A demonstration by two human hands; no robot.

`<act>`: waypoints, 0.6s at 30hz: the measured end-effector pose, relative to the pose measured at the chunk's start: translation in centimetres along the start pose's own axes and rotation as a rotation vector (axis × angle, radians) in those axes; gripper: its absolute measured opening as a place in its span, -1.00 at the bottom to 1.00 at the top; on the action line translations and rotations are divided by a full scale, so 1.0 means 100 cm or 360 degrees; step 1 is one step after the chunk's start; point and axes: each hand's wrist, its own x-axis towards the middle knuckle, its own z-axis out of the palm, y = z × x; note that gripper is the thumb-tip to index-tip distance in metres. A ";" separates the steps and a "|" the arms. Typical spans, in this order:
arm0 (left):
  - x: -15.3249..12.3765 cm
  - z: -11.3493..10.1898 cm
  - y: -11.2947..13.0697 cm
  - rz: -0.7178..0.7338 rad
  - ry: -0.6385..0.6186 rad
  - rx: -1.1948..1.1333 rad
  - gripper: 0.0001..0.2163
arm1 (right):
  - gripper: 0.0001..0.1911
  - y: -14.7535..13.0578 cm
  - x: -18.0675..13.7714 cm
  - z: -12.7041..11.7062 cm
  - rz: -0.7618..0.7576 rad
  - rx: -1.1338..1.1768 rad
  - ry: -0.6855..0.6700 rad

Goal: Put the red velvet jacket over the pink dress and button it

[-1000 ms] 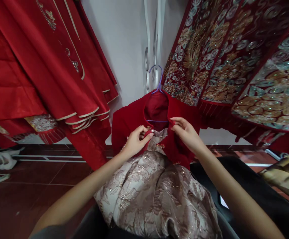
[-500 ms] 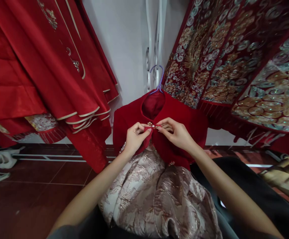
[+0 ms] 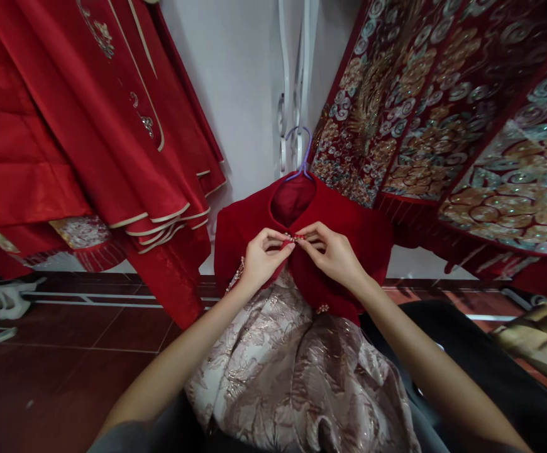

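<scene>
Both hands have closed in since a second ago: the jacket front, open then, is now drawn together. Head view: left hand [image 3: 264,258] and right hand [image 3: 332,255] meet fingertip to fingertip, each pinching an edge of the red jacket [image 3: 363,229] at the beaded clasp [image 3: 296,237] just below the collar. Jacket hangs on a purple hanger [image 3: 303,151] directly above the hands. Pale brocade skirt [image 3: 292,377] falls below the wrists. Red robes [image 3: 89,126] hang left of the hands, embroidered panels [image 3: 443,113] to the right.
</scene>
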 end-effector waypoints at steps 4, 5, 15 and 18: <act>0.003 0.005 -0.003 0.0006 0.0043 0.0110 -0.80 | -0.84 0.001 0.000 0.000 0.0011 0.0019 -0.0005; 0.004 0.006 -0.003 0.0006 0.0045 0.0133 -0.82 | -0.83 0.001 0.001 -0.001 0.0018 0.0016 -0.0003; 0.004 0.006 -0.004 0.0003 0.0036 0.0206 -0.82 | -0.77 0.008 0.006 0.003 0.0063 0.0043 0.0021; 0.005 0.007 -0.005 0.0031 0.0018 0.0218 -0.82 | -0.76 0.009 0.005 0.003 0.0022 0.0064 0.0025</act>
